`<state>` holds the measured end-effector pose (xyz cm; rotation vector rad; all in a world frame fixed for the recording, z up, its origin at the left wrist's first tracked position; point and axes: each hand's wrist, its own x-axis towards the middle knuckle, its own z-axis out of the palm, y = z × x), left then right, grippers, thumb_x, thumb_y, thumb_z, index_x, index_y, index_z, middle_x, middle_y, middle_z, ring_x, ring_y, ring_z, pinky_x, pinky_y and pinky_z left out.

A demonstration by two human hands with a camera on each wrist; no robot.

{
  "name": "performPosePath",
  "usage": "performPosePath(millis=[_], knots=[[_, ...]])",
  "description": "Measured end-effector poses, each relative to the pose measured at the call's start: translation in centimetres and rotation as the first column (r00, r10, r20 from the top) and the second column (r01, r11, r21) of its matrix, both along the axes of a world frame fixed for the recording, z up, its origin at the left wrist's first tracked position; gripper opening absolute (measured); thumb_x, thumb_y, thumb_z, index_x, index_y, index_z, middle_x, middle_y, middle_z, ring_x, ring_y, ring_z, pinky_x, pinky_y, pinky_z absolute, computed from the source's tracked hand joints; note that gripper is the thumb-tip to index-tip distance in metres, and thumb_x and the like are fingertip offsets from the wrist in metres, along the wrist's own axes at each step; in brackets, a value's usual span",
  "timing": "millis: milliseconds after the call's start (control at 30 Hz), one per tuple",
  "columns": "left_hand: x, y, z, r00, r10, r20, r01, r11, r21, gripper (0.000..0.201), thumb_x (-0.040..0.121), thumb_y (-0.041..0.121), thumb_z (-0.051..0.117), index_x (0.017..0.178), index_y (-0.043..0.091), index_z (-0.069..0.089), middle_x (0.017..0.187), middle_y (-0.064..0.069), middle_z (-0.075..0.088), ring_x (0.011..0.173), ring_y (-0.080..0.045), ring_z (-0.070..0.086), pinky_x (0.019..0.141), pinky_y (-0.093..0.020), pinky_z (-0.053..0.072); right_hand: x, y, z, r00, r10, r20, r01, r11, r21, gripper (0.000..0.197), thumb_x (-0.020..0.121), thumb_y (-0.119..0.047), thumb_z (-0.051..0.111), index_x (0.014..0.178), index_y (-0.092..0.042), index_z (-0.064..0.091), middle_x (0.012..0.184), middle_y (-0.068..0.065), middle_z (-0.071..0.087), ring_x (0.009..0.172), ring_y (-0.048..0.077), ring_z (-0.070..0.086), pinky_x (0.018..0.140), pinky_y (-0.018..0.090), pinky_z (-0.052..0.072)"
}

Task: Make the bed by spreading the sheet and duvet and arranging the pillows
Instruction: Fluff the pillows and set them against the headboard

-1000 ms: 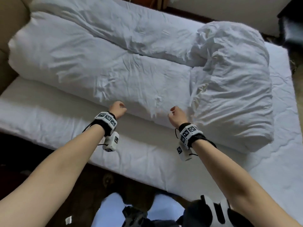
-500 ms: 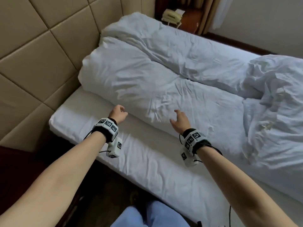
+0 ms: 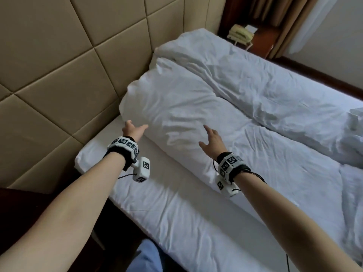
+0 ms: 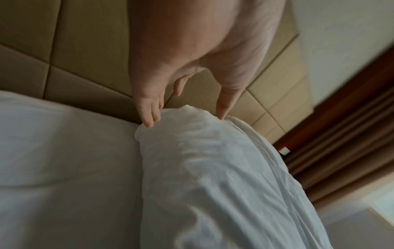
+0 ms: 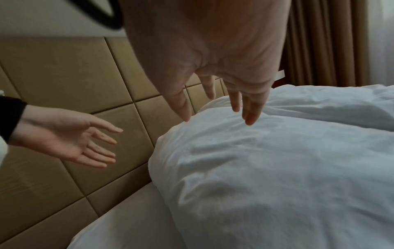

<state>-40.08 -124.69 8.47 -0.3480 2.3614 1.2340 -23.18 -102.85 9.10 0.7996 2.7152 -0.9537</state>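
A white duvet [image 3: 196, 114] lies folded in a long thick roll along the bed, on the white sheet [image 3: 167, 213]. Its near corner [image 4: 187, 114] sits by the headboard. My left hand [image 3: 135, 129] is open, palm turned towards that corner and a short way left of it, as the right wrist view shows [image 5: 70, 139]. My right hand [image 3: 211, 137] is open with spread fingers [image 5: 249, 116] just above the duvet's top [image 5: 277, 168]; whether they touch it cannot be told. No pillow is clearly visible.
A beige padded headboard [image 3: 59, 75] runs along the left. At the far corner a telephone [image 3: 239, 34] sits on a wooden nightstand beside brown curtains [image 3: 275, 12]. More duvet is bunched at the right edge [image 3: 353, 124]. My blue trouser leg [image 3: 145, 258] stands by the bed's near side.
The view has swung left towards the headboard. Both hands have moved along the duvet to its head end, and their fingers have gone from curled to straight and spread.
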Motion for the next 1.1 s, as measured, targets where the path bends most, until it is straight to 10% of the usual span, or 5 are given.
performPosePath(millis=[367, 600, 767, 967, 1100], knots=[[-17.7, -0.9, -11.5, 0.878, 0.238, 0.417, -0.349, 0.912, 0.214, 0.089, 0.066, 0.058, 0.074, 0.137, 0.014, 0.043, 0.127, -0.006, 0.054, 0.108, -0.029, 0.056, 0.081, -0.035, 0.050, -21.4, -1.3, -7.5, 0.997, 0.022, 0.080, -0.031, 0.993, 0.113, 0.071, 0.093, -0.029, 0.054, 0.151, -0.027, 0.016, 0.158, 0.015, 0.008, 0.144, 0.037, 0.014, 0.115, 0.046, 0.026], [-22.9, 0.2, -18.2, 0.865, 0.218, 0.451, -0.346, 0.912, 0.222, 0.135, 0.021, 0.082, 0.073, 0.139, 0.024, 0.040, 0.128, -0.002, 0.057, 0.110, -0.027, 0.059, 0.097, -0.045, 0.049, -29.5, 2.6, -9.4, 0.998, -0.059, -0.003, 0.057, 0.961, 0.270, 0.071, 0.094, -0.034, 0.051, 0.152, -0.030, 0.010, 0.160, 0.009, -0.006, 0.146, 0.039, -0.001, 0.116, 0.050, 0.016], [-26.6, -0.8, -25.3, 0.863, 0.217, 0.456, -0.346, 0.911, 0.222, 0.128, 0.012, 0.072, 0.085, 0.128, 0.026, 0.056, 0.125, 0.001, 0.063, 0.106, -0.022, 0.064, 0.094, -0.043, 0.051, -36.9, 6.1, -8.1, 0.992, -0.121, -0.046, 0.129, 0.941, 0.314, 0.079, 0.090, -0.037, 0.056, 0.152, -0.032, 0.008, 0.160, 0.004, -0.008, 0.145, 0.040, 0.000, 0.115, 0.057, 0.019], [-24.8, 0.4, -13.2, 0.784, 0.068, 0.617, -0.378, 0.841, 0.388, 0.028, 0.074, 0.027, 0.079, 0.091, 0.010, 0.066, 0.078, -0.011, 0.074, 0.080, -0.027, 0.066, 0.075, -0.044, 0.054, -40.3, 6.6, -7.3, 0.997, -0.032, 0.073, 0.012, 0.968, 0.252, 0.068, 0.087, -0.034, 0.059, 0.146, -0.034, 0.024, 0.157, 0.001, 0.013, 0.142, 0.034, 0.015, 0.104, 0.067, 0.027], [-24.4, 0.0, -11.0, 0.794, 0.009, 0.608, -0.377, 0.792, 0.480, 0.049, 0.066, 0.028, 0.081, 0.111, 0.011, 0.069, 0.098, -0.013, 0.073, 0.090, -0.032, 0.068, 0.078, -0.041, 0.055, -35.0, 4.1, -7.3, 0.997, 0.062, 0.053, -0.066, 0.994, 0.086, 0.071, 0.085, -0.038, 0.065, 0.146, -0.024, 0.032, 0.155, 0.009, 0.022, 0.141, 0.031, 0.023, 0.114, 0.050, 0.025]])
